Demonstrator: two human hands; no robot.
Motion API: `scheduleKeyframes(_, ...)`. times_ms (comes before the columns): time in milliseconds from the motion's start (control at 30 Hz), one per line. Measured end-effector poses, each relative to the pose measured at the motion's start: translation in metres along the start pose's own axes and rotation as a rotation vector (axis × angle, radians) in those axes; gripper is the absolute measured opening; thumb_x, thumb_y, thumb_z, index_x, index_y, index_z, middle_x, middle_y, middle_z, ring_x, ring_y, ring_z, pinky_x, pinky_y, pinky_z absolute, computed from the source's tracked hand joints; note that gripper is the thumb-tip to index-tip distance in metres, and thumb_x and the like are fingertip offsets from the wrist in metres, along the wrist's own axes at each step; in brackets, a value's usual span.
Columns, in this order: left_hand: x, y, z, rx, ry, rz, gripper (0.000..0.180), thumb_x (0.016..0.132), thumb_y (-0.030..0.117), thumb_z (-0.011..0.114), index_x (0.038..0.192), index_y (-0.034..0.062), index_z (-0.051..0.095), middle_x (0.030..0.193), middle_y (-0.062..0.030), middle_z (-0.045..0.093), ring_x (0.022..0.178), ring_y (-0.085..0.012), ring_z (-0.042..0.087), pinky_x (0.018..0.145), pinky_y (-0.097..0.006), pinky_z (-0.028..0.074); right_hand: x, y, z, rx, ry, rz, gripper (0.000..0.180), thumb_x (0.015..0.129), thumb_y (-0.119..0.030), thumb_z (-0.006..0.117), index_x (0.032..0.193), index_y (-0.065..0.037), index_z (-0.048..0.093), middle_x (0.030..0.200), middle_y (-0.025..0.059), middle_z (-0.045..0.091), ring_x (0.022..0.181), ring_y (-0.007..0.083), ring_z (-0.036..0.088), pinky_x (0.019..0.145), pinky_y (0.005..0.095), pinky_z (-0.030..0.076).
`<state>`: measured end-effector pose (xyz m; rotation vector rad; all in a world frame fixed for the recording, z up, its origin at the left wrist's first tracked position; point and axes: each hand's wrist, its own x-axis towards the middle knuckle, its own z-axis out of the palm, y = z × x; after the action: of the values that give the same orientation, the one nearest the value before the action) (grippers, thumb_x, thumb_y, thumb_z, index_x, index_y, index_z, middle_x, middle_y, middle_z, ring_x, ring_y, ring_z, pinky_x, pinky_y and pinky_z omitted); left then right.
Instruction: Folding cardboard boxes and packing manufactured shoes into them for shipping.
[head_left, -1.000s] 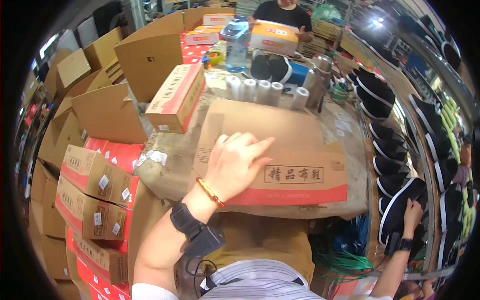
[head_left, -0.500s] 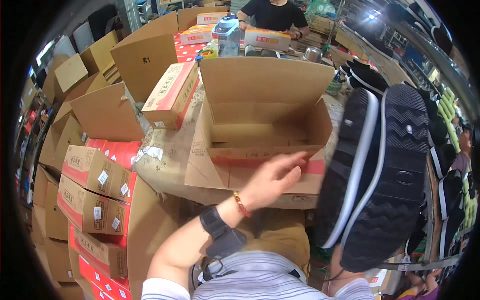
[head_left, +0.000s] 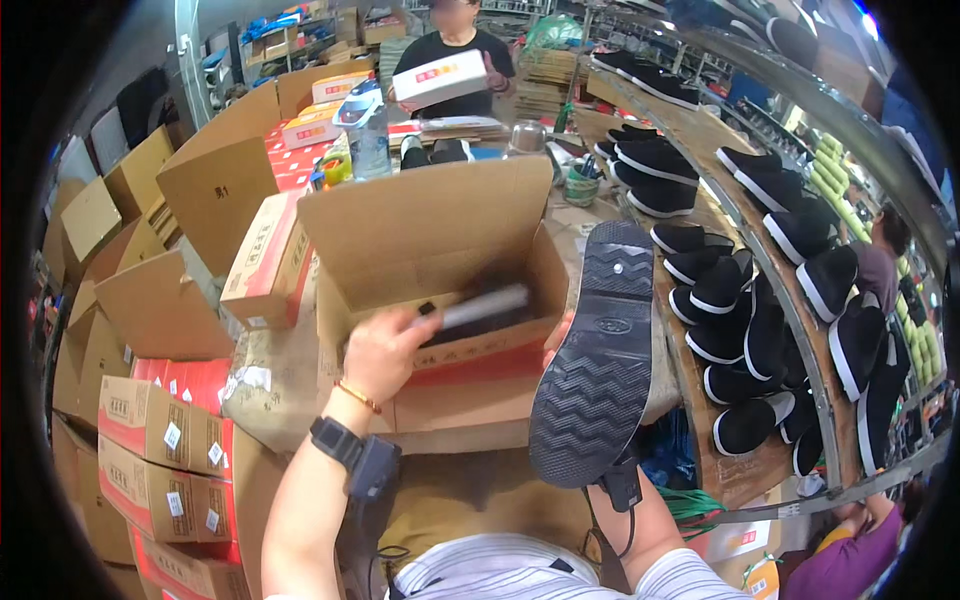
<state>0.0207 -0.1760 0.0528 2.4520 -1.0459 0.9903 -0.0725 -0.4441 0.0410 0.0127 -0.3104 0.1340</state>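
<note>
An open cardboard box [head_left: 430,215] stands on the table before me, its back flap raised. My left hand [head_left: 385,352] grips one end of a black shoe [head_left: 490,308] with a pale sole edge, smeared by motion, over the box's opening. At the box's right side, my right hand [head_left: 558,335] holds another black shoe [head_left: 598,375] nearly upright, its zigzag-patterned sole toward me. That shoe hides most of the right hand; only some fingers show past its left edge.
Racks on the right carry several black shoes [head_left: 655,165] with white soles. A closed shoe carton [head_left: 268,258] lies left of the box; more cartons [head_left: 165,425] are stacked lower left. A water bottle [head_left: 365,130] stands behind. Across the table a person [head_left: 455,60] holds a white box [head_left: 440,78].
The shoe pair has come apart: my left hand now has one over the box, my right keeps the other. The view has swung right, and the person opposite has lifted the white box.
</note>
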Motion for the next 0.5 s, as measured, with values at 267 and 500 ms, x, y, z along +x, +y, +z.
scheduleKeyframes(267, -0.004, 0.012, -0.012, -0.11, -0.187, 0.046, 0.024, 0.077, 0.015, 0.068, 0.101, 0.0128, 0.069, 0.086, -0.0043, 0.068, 0.075, -0.0253, 0.066, 0.065, -0.036, 0.054, 0.028, -0.001, 0.016, -0.16, 0.07, 0.079, 0.049, 0.095, -0.029, 0.055, 0.138, -0.008, 0.044, 0.131, 0.0115, 0.054, 0.122, 0.0252, 0.051, 0.106, 0.0434, 0.041)
scheduleKeyframes(500, -0.007, 0.025, -0.015, -0.082, -0.068, 0.03, 0.023, 0.074, 0.011, 0.067, 0.096, 0.0075, 0.068, 0.098, -0.0073, 0.065, 0.087, -0.0236, 0.063, 0.072, -0.037, 0.053, 0.115, 0.029, 0.027, -2.343, -0.597, -0.759, 0.01, 0.074, -0.003, 0.07, 0.075, -0.006, 0.061, 0.104, 0.012, 0.067, 0.089, 0.0286, 0.065, 0.081, 0.0386, 0.052)
